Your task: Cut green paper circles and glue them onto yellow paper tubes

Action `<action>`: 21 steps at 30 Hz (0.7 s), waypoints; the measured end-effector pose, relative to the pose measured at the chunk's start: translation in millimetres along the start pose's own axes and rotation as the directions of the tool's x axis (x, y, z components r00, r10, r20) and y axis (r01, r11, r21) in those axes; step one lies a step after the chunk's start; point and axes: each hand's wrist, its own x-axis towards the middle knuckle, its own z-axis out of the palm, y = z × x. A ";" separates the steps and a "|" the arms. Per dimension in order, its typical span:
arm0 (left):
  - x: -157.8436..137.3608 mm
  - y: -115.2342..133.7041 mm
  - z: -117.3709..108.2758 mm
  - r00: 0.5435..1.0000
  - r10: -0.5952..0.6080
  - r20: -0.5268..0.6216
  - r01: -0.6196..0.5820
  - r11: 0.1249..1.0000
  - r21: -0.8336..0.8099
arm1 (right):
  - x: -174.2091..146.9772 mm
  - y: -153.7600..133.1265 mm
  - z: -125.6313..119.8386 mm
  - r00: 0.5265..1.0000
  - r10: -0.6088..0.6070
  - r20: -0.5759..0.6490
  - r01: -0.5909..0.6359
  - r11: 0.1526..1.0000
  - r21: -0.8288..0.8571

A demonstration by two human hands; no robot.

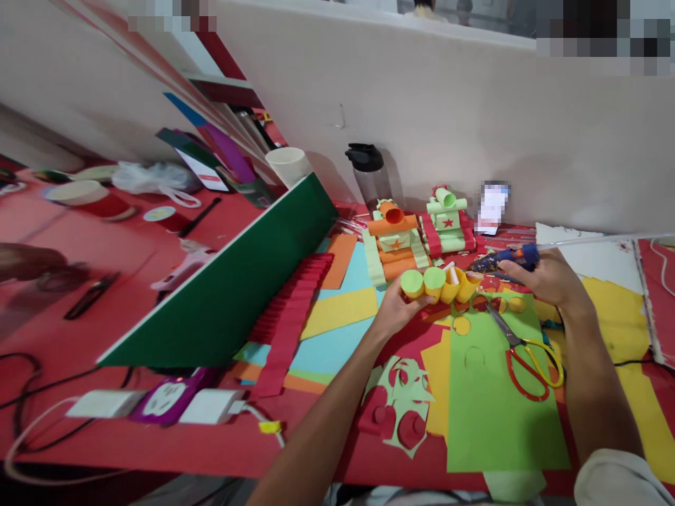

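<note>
My left hand (394, 309) grips a row of yellow paper rolls (447, 287) joined side by side. Light green discs cap two of them, while the others show open ends. In my right hand (551, 277) is a blue hot glue gun (506, 258), its nozzle close to the row's right end. Scissors (519, 344) with red and yellow handles lie partly on a green paper sheet (500, 414) below my hands. Behind the row stand an orange paper model (395, 246) and a green and red paper model (447, 223), each bearing a red star.
A green board (226, 281) leans to the left, next to folded red paper strips (290, 309). Cut paper scraps (406, 397) lie at the front. A bottle (369, 176) and a phone (493, 207) stand by the partition. At far left are a power strip (163, 400) and another person's hand (42, 263).
</note>
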 end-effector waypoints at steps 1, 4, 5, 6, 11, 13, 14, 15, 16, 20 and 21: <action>0.1 -0.2 -0.2 1.000 0.004 0.001 -0.004 1.000 0.003 | 0.0 -0.5 -0.6 1.000 0.007 0.004 -0.007 1.000 -0.002; 0.3 -0.6 -0.5 1.000 0.009 0.013 -0.009 1.000 0.007 | 0.2 -0.9 -1.8 0.999 0.030 0.019 -0.030 1.000 -0.008; 0.3 -0.6 -0.6 1.000 0.010 0.014 -0.010 1.000 0.010 | 0.2 -0.4 -2.0 0.999 0.030 0.024 -0.030 1.000 -0.005; 0.3 -0.6 -0.5 1.000 0.011 0.015 -0.011 1.000 0.012 | 0.1 0.4 -2.3 0.999 0.027 0.028 -0.026 1.000 -0.001; 0.0 -0.5 0.0 1.000 0.012 0.023 -0.012 1.000 0.002 | -2.4 6.6 -4.0 0.999 0.029 0.032 -0.029 1.000 0.007; -0.1 -0.2 -0.2 1.000 0.011 0.024 -0.012 1.000 0.010 | -3.6 9.3 -4.9 0.999 0.034 0.039 -0.035 0.999 0.006; 0.0 -0.1 -0.3 1.000 0.011 0.023 -0.012 1.000 0.017 | -4.0 10.6 -5.3 0.998 0.040 0.046 -0.040 0.999 0.009; 0.0 0.1 -0.5 1.000 0.011 0.022 -0.012 1.000 0.023 | -4.3 11.7 -5.7 0.997 0.047 0.055 -0.048 0.999 0.019; 0.1 0.3 -0.6 1.000 0.011 0.019 -0.012 1.000 0.028 | -4.5 12.8 -5.9 0.996 0.054 0.065 -0.057 0.998 0.035; 0.1 1.2 -0.4 1.000 0.006 0.011 -0.007 1.000 0.028 | -4.0 14.7 -5.9 0.996 0.045 0.081 -0.055 0.990 0.129; 0.1 1.3 -0.2 1.000 0.007 0.011 -0.008 1.000 0.024 | -3.7 14.5 -5.7 0.996 0.042 0.078 -0.053 0.989 0.140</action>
